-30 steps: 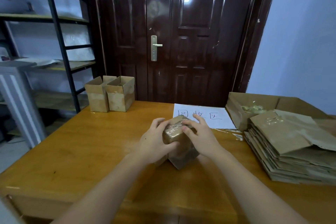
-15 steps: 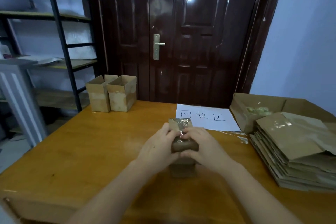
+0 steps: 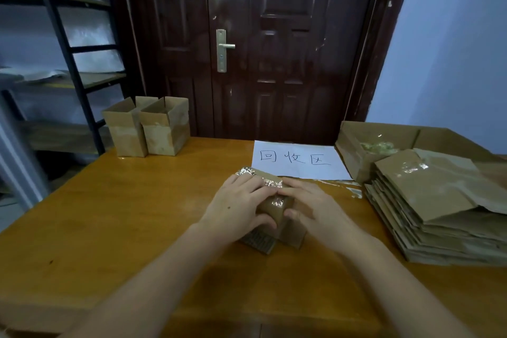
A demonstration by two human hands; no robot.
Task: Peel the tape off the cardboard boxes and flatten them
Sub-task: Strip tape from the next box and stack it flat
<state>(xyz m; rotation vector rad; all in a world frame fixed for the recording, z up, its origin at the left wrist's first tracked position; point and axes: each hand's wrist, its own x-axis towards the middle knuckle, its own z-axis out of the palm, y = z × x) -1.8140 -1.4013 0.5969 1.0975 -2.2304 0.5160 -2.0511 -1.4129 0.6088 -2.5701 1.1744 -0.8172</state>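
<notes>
Head view, one view only.

Item in work: one small cardboard box [image 3: 277, 214], centre of frame, resting on the wooden table [image 3: 123, 214], shiny crumpled tape [image 3: 270, 181] along its upper far edge. Left hand [image 3: 238, 207] lies over the box's left side, fingers curled across the top and thumb against the near face, gripping it. Right hand [image 3: 312, 207] covers the right side, fingers reaching onto the taped top and thumb tucked at the front; whether it pinches a tape end cannot be told.

Step in hand, as judged: freeing the tape. Best done with the left hand steadying the box against the table while the right lifts a loose end and draws it low along the seam, so the strip comes away whole without tearing the board.

Count:
- Open upright boxes [image 3: 149, 127], centre left of frame, touching side by side: two.
- Stack of flattened boxes [image 3: 439, 217], right of frame: one, sheets too many to count.
- Large open carton [image 3: 381, 134] behind the stack: one, tape scraps inside.
- Paper sign [image 3: 296, 159] with handwritten characters, just beyond the hands: one.
- Dark door [image 3: 260, 35], upper centre; shelf rack [image 3: 68, 49], upper left.
</notes>
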